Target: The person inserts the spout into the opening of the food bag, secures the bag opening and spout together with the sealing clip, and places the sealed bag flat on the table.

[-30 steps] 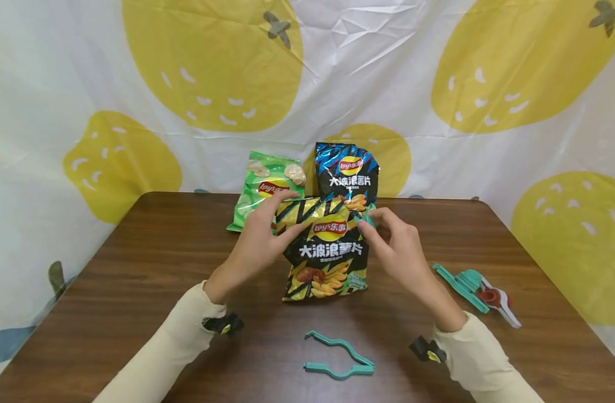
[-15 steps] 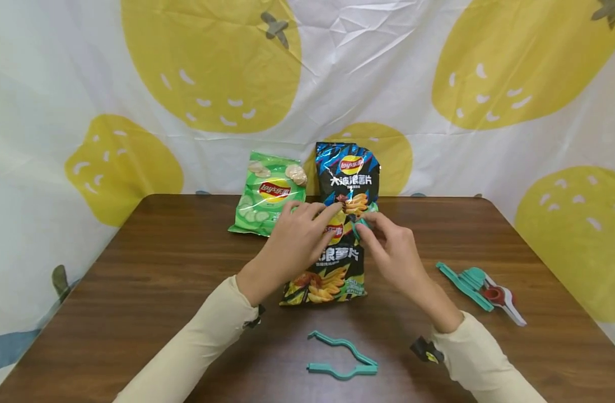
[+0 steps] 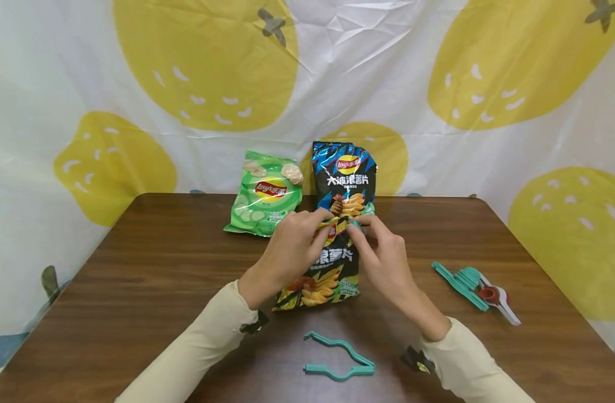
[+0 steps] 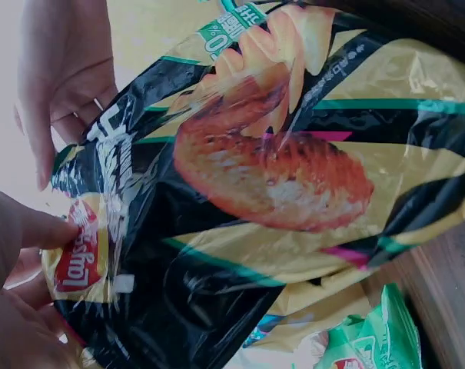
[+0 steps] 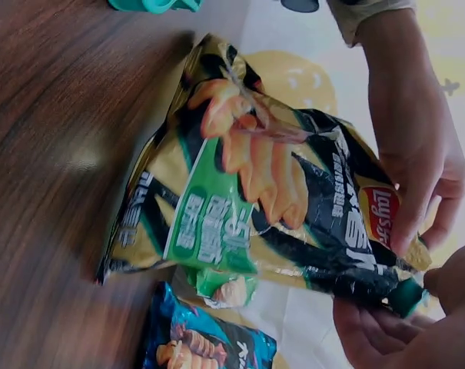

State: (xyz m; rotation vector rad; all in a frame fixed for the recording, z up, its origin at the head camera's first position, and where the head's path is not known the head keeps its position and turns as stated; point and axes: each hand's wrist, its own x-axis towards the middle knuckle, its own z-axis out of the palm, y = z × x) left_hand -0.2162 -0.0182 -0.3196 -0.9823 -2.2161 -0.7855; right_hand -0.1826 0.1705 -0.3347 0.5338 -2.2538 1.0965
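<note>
A black-and-gold chip bag (image 3: pixel 317 288) stands near the middle of the table, its lower front facing me. My left hand (image 3: pixel 293 242) pinches its folded top edge between thumb and fingers. At the top right corner my right hand (image 3: pixel 385 258) holds a small teal clip (image 5: pixel 407 298), mostly covered by thumb and fingertips; whether it is fastened on the bag is hidden. The left wrist view shows both hands at the bag's top beside its red logo. In front lies another teal bag clip (image 3: pixel 355 370), spread in a V.
Behind stand a green chip bag (image 3: pixel 267 193) and a blue-and-black chip bag (image 3: pixel 349 168), close to the patterned cloth (image 3: pixel 217 67). On the right of the table (image 3: pixel 151 268) lie a teal bar-shaped piece (image 3: pixel 459 286) and a white-and-red handled tool (image 3: pixel 494 296).
My left hand has moved right from the bag's upper left corner along its top, and now pinches the folded edge close to the right hand. The bag's top has folded down.
</note>
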